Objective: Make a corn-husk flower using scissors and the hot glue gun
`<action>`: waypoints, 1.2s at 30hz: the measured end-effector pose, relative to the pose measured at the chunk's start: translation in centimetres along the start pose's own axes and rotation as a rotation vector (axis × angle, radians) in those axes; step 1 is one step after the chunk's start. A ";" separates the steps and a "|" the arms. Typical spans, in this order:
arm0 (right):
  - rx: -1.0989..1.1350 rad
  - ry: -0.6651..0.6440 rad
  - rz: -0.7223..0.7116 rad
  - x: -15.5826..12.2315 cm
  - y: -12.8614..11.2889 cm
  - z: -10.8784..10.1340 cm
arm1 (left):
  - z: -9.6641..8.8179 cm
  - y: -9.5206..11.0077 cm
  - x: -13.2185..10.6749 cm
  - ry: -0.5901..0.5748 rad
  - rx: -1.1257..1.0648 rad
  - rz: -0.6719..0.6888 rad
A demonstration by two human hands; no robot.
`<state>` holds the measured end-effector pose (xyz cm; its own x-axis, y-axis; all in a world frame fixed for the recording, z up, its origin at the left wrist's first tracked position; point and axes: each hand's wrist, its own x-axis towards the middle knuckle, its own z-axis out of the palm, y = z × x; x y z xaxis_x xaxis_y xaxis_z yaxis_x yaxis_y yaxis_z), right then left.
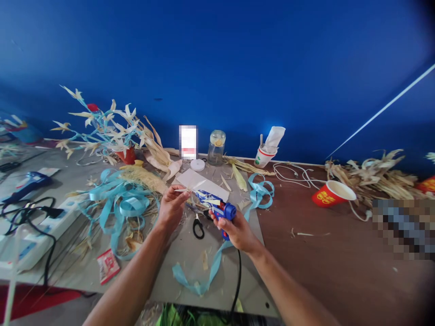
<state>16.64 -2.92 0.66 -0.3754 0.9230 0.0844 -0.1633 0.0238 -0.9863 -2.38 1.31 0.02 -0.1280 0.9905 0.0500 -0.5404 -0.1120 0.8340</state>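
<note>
My right hand (pixel 240 230) is closed around a blue hot glue gun (pixel 227 210), its nozzle pointing left. Between the fingertips of my left hand (pixel 171 207) is a thin pale piece of corn husk (pixel 197 185), close to the nozzle; whether the two touch I cannot tell. Pale scraps cling to the gun's front. Beneath the hands, black-handled scissors (pixel 198 229) lie partly hidden on the grey board (pixel 234 271). A light card (pixel 214 185) lies just behind the gun. The gun's black cord (pixel 239 280) runs down over the board's front edge.
Left stand a branch with husk flowers (pixel 102 124), tangled blue ribbon (pixel 134 203), a power strip (pixel 44 240) and another glue gun (pixel 29 185). Behind are a glass jar (pixel 216 151) and a white cup (pixel 264 156). A red paper cup (pixel 331 194) lies tipped at right, near dried husks (pixel 370 174).
</note>
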 end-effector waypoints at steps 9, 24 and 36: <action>0.001 0.015 0.012 0.4 0.2 0.1 | 0.1 -0.1 -0.1 0.011 0.013 -0.007; -0.043 0.006 0.064 0.4 -0.2 0.2 | -0.1 -0.2 0.2 0.013 0.016 0.000; -0.108 0.011 0.054 0.4 -0.4 0.2 | 0.1 -0.2 0.1 0.034 0.003 0.033</action>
<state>16.36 -2.61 1.16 -0.3710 0.9281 0.0300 -0.0433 0.0150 -0.9990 -2.22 1.48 -0.10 -0.1738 0.9830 0.0591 -0.5328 -0.1444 0.8338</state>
